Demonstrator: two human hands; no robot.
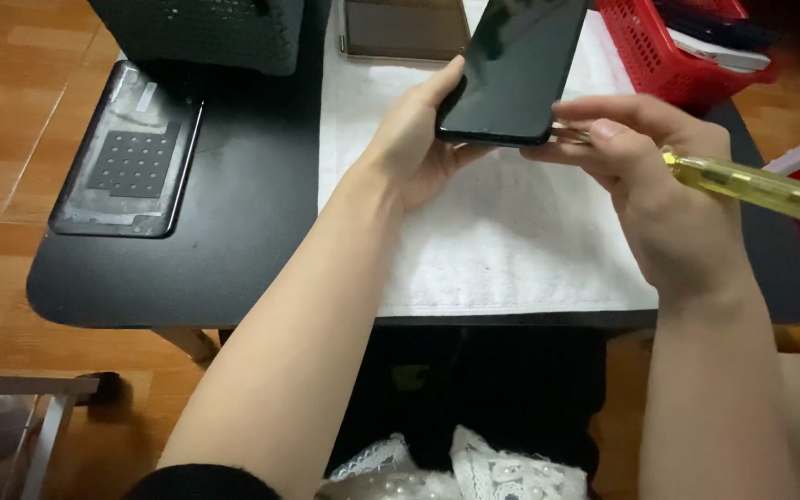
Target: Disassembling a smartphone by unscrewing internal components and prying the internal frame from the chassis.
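Note:
My left hand [414, 139] grips a black phone [511, 65] by its lower left edge, holding it tilted above a white towel [511, 241], dark screen up. My right hand [659, 176] holds a screwdriver with a clear yellow handle [756, 185]. Its metal shaft points left and meets the phone's bottom edge near my fingertips. The tip is hidden under the phone.
A removed phone back cover [127, 153] lies inside-up on the left of the black table [233, 250]. A dark perforated box [206, 32] stands at the back left, a flat brown device [405, 28] behind the towel, a red basket [668, 46] at the back right.

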